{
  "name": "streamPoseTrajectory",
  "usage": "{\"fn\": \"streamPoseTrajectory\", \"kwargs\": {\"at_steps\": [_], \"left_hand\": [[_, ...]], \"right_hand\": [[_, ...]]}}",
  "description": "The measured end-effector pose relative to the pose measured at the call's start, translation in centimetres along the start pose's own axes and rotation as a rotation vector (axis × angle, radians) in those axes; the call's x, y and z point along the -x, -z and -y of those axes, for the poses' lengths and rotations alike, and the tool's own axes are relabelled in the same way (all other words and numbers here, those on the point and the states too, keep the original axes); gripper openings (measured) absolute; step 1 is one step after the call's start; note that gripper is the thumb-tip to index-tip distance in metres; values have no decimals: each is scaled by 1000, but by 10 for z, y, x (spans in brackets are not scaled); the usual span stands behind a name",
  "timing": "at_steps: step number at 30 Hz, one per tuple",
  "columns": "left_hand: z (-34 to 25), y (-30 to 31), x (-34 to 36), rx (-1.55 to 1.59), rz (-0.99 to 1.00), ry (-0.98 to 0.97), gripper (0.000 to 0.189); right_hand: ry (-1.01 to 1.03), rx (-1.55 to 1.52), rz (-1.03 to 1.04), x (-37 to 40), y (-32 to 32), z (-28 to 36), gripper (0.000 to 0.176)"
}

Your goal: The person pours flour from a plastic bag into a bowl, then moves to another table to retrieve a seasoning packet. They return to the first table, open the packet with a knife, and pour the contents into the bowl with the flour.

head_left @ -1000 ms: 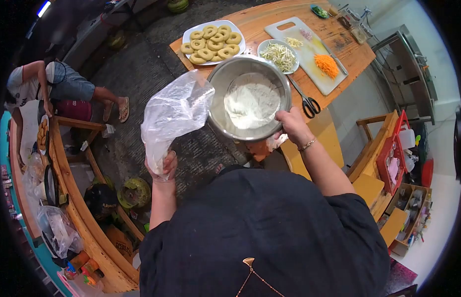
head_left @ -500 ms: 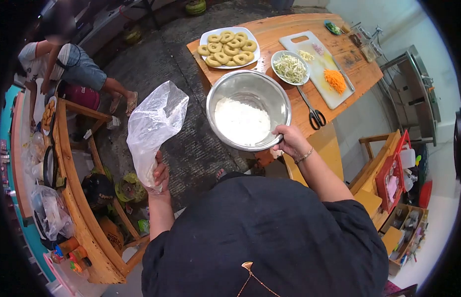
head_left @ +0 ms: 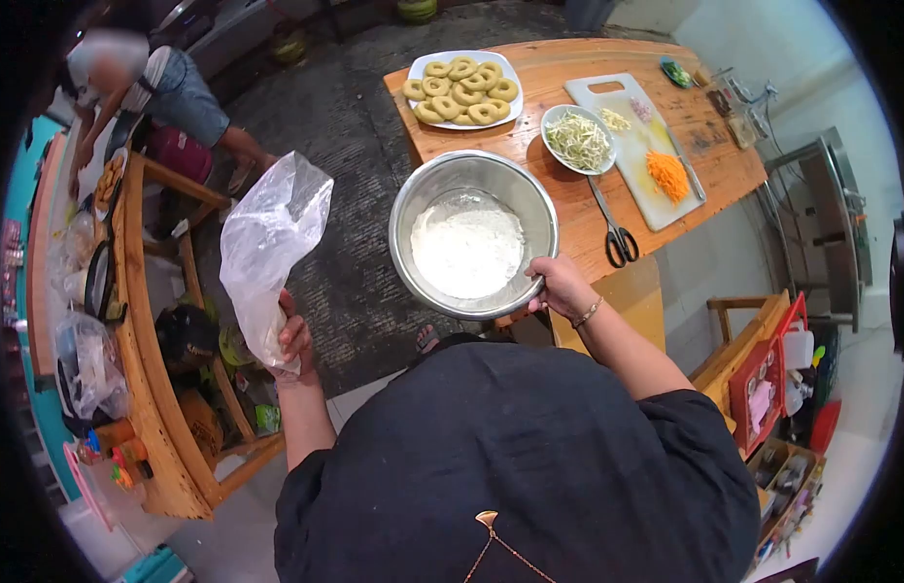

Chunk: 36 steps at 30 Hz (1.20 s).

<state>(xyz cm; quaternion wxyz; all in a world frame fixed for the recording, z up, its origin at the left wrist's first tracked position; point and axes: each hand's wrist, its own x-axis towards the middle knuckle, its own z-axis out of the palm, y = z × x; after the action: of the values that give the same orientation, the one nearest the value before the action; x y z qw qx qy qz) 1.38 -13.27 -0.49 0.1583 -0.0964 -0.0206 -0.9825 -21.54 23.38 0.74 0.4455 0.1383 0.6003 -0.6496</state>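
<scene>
My right hand (head_left: 562,288) grips the rim of a steel mixing bowl (head_left: 408,277) on its near right side. White flour (head_left: 468,245) covers the bottom of the bowl, which hangs tilted in front of me, off the near edge of the table. In my left hand (head_left: 294,342) is a clear plastic bag (head_left: 269,228), held bunched at its lower end with its wide part standing up. A little white shows in the bag near my fingers. The bag is apart from the bowl, to its left.
A wooden table (head_left: 529,68) bears a plate of ring-shaped dough (head_left: 463,89), a bowl of bean sprouts (head_left: 578,141), scissors (head_left: 621,245) and a cutting board (head_left: 656,216) with grated carrot (head_left: 667,177) and a knife. Another person (head_left: 194,107) bends at the wooden counter (head_left: 146,389) on the left.
The bowl and the bag, still in my hands, have shifted a little left. My view has turned slightly. The other person now leans toward the left counter.
</scene>
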Motion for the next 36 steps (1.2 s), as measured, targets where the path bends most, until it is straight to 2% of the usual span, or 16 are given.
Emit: {"fn": "streamPoseTrajectory", "kwargs": {"at_steps": [4, 8, 11, 12, 15, 18, 21, 24, 27, 28, 31, 32, 36], "left_hand": [[8, 1, 11, -42, 20, -48, 57], [25, -1, 28, -69, -20, -118, 60], [34, 2, 39, -91, -53, -154, 63], [36, 2, 42, -105, -64, -155, 64], [40, 3, 46, -139, -80, -150, 68], [43, 1, 44, -158, -97, -139, 72], [47, -3, 39, -167, -112, -146, 74], [50, -7, 40, -173, -134, -163, 75], [53, -8, 37, -182, -118, -140, 76], [53, -8, 35, -186, -108, -126, 76], [53, -4, 32, -198, -126, -108, 76], [53, -4, 32, -204, -123, -103, 76], [51, -8, 26, -231, -107, -81, 76]], "right_hand": [[101, -199, -55, -14, -15, 1, 21], [45, -60, -18, -19, 13, 7, 22], [90, -156, -62, -19, 17, 10, 24], [42, -181, -54, -25, 23, 11, 26], [17, -124, -1, -30, 34, 14, 39], [39, -172, 1, -20, 26, 20, 41], [20, -66, 32, -15, 32, 19, 45], [116, 129, -71, -25, 54, 15, 42], [87, 166, -172, -7, 53, 32, 45], [8, 107, -24, -2, 53, 38, 44], [43, 85, 127, -11, 44, 26, 42], [75, 68, 87, -14, 39, 26, 34], [15, -84, 12, -19, 27, 42, 38]]}}
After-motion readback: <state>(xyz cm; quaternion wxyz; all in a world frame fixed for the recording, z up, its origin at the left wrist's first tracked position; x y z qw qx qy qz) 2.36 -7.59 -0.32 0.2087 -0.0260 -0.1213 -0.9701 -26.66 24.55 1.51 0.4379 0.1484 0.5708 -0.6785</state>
